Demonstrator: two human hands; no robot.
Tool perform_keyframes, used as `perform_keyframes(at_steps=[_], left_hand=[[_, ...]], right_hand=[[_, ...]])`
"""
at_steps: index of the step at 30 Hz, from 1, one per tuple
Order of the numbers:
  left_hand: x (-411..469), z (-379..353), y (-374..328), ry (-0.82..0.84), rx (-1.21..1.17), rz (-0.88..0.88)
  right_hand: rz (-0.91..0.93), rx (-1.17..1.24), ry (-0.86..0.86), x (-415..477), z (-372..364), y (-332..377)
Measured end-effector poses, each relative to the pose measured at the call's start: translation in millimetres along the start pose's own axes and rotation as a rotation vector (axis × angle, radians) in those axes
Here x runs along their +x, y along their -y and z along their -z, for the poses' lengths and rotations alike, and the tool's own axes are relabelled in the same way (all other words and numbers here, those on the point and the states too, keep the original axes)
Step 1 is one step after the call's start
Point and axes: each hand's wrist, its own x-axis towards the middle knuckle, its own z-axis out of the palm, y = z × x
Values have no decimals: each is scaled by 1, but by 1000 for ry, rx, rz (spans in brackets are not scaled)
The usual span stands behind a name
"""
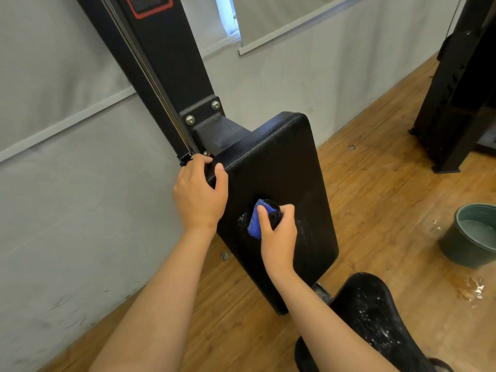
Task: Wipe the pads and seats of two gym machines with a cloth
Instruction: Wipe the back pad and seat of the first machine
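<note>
Your right hand (279, 232) is curled shut around a bunched blue cloth (259, 220) and presses it flat against the black back pad (281, 167) of a gym machine. The cloth sits under your fingers and thumb, roughly at the middle of the pad's face, a little toward its left edge. Only part of the cloth shows: a bright blue fold poking out past your thumb, with a darker, almost black patch bunched inside your grip. A small wet sheen glistens on the pad just beside the cloth.

Your left hand (200, 194) grips the pad's upper left corner, fingers wrapped over its edge and thumb resting on the face, closed on the pad itself. Just above that corner, a black steel upright (161, 63) meets the pad at a bracket with visible bolts.

The back pad is a long rectangle with rounded corners and a grained vinyl surface, and it looks tilted. Below the pad's lower end, the black seat (375, 318) is speckled with white droplets or suds. To the right of the pad, well apart on the wooden floor (375, 183), stands a dark green bucket (472, 237) holding water, with wet splashes on the boards near it. Behind the pad's left side runs a grey wall (67, 157).
</note>
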Motion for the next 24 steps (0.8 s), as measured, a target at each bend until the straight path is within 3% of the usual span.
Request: perform_keyframes(at_steps=[9, 18, 24], left_hand=[[1, 0, 0, 2, -31, -12], [4, 4, 4, 39, -148, -24], [4, 2, 6, 14, -158, -26]], right_hand=[[-102, -48, -41, -16, 5, -19], [109, 23, 72, -15, -19, 25], [67, -96, 76, -21, -8, -6]])
